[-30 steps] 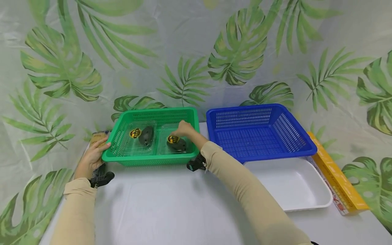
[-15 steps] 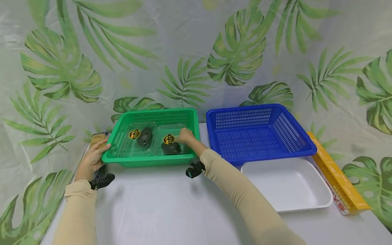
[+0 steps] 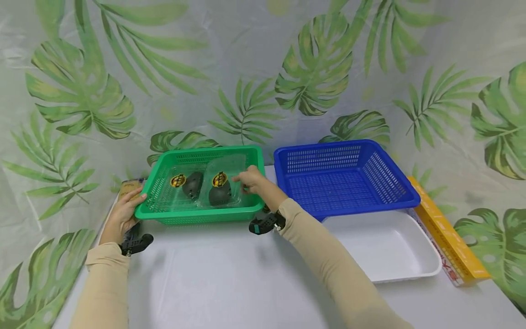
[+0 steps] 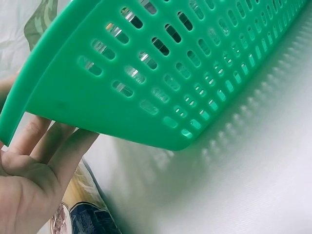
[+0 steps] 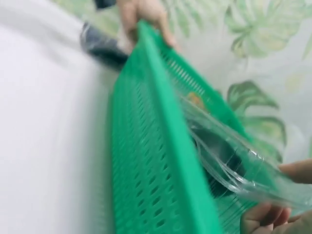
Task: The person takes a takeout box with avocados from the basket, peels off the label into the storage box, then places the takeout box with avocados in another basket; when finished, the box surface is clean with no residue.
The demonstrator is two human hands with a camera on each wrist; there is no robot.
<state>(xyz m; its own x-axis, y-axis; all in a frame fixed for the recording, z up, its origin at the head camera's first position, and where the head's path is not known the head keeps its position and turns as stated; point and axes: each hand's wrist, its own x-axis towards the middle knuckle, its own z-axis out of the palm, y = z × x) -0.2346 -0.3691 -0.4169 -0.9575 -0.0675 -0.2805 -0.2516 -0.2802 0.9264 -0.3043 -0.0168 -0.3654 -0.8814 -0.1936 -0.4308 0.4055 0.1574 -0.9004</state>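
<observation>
My left hand [image 3: 125, 213] grips the left end of a green slotted basket [image 3: 201, 214], thumb on the rim. In the left wrist view its fingers [image 4: 63, 151] lie under the basket's edge. Over the basket's right half, my right hand [image 3: 251, 178] pinches the right edge of a clear plastic box [image 3: 233, 164], which is tilted with that side raised. Inside it lies a dark rounded item [image 3: 220, 194] of unclear kind, and a round black-and-yellow label [image 3: 219, 179] is on the box. A similar clear box [image 3: 174, 201] with another dark item [image 3: 192, 185] is beside it on the left.
A blue slotted basket [image 3: 334, 212] stands to the right, with a white tray [image 3: 390, 242] in front of it. An orange-yellow long carton [image 3: 449, 230] lies at the far right. A patterned package [image 3: 130, 186] is behind my left hand. Leaf-printed cloth hangs at the back.
My right hand has gone from above the right box to its right edge. The box has shifted left and its right side has risen. My left hand has stayed on the basket.
</observation>
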